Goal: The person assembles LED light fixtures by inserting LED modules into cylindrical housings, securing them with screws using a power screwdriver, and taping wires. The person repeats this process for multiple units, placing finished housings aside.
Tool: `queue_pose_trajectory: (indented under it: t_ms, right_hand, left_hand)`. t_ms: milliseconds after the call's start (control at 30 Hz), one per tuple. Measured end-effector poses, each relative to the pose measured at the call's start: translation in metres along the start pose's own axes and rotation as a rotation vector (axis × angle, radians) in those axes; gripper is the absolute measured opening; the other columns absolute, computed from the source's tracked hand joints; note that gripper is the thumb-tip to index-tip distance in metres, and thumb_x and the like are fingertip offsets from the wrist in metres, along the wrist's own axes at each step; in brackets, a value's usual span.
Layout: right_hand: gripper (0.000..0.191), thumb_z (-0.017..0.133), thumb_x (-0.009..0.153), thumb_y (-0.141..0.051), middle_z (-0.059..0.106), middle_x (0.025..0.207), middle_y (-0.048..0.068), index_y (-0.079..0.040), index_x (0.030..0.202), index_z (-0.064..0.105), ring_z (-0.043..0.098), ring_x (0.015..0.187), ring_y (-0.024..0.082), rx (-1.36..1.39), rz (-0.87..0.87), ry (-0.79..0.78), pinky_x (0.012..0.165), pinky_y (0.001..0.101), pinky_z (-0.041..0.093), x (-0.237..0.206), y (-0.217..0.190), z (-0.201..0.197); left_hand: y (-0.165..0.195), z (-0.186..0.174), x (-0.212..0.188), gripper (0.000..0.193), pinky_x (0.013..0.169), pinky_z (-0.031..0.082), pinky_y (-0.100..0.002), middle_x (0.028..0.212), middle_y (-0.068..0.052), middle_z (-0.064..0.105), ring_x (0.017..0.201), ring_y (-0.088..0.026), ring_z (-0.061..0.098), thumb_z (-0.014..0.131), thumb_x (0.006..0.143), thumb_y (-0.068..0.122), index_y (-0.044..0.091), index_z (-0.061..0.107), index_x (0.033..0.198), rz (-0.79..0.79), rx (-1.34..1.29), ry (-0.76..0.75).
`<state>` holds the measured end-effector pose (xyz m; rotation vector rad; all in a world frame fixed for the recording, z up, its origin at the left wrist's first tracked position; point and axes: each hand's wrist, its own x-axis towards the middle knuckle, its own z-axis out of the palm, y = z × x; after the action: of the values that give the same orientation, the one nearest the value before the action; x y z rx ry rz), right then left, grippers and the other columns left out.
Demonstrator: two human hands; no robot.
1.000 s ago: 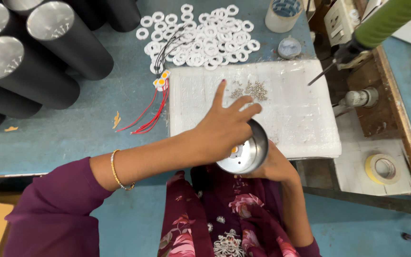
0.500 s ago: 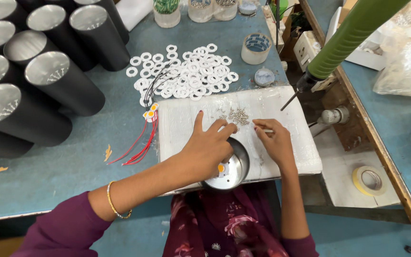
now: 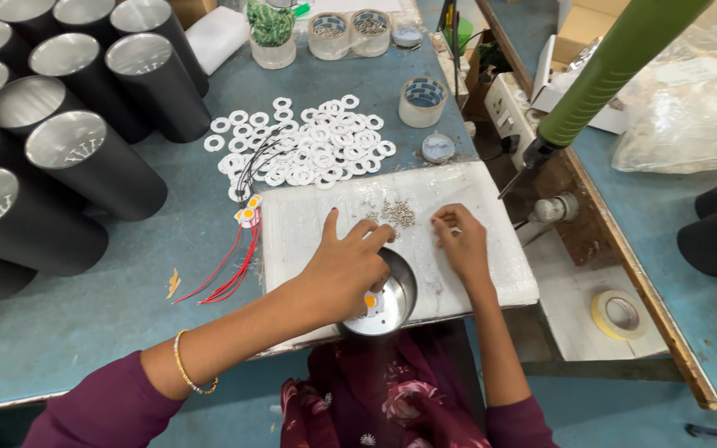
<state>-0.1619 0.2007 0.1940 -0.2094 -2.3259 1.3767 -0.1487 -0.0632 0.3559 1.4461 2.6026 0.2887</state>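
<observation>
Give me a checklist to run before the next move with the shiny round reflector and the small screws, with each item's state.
1. Left hand steadies the round metal reflector on the white foam sheet: ok.
2. Reflector fully on the sheet: not ok, it overhangs the near edge.
3. Right hand at the pile of small screws: ok, fingers pinched just right of it.
4. A screw actually between those fingers: cannot tell, too small.
5. Hanging green-handled driver within reach: ok, it hangs to the right of the sheet.
6. White rings apart from the screws: ok, they lie on the blue table beyond the sheet.
</observation>
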Motion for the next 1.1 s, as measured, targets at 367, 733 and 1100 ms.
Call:
queue_pose_trajectory:
  t_ms: [367,733,1100]
  right_hand:
    - [0.016,0.08,0.092,-0.01,0.072,0.078,0.005,0.004,0.098,0.077,0.063,0.064,0.006,0.084,0.124,0.249,0.059,0.02,0.051,0.023,0.0,-0.078]
    - [0.021,0.084,0.09,-0.016,0.068,0.073,0.002,0.004,0.091,0.076,0.06,0.059,0.005,0.09,0.036,0.215,0.052,0.0195,0.044,0.024,-0.035,-0.057]
    - [0.028,0.087,0.088,-0.015,0.063,0.079,0.002,0.003,0.081,0.068,0.056,0.061,0.005,0.052,-0.169,0.202,0.052,0.021,0.045,0.015,-0.061,-0.064]
  left_hand:
    - [0.001,0.0,-0.003,0.023,0.112,0.017,-0.077,0.14,-0.007,0.049,0.139,-0.028,0.037,0.087,0.055,0.008,0.015,0.077,0.074,-0.019,-0.021,-0.017]
    - [0.0,0.006,-0.003,0.015,0.11,0.019,-0.078,0.137,-0.006,0.051,0.136,-0.029,0.04,0.086,0.057,0.009,0.015,0.075,0.066,-0.005,-0.008,0.02]
    - [0.003,0.007,-0.004,0.02,0.11,0.021,-0.077,0.133,-0.005,0.052,0.131,-0.027,0.043,0.086,0.054,0.007,0.016,0.075,0.068,-0.001,-0.006,0.045]
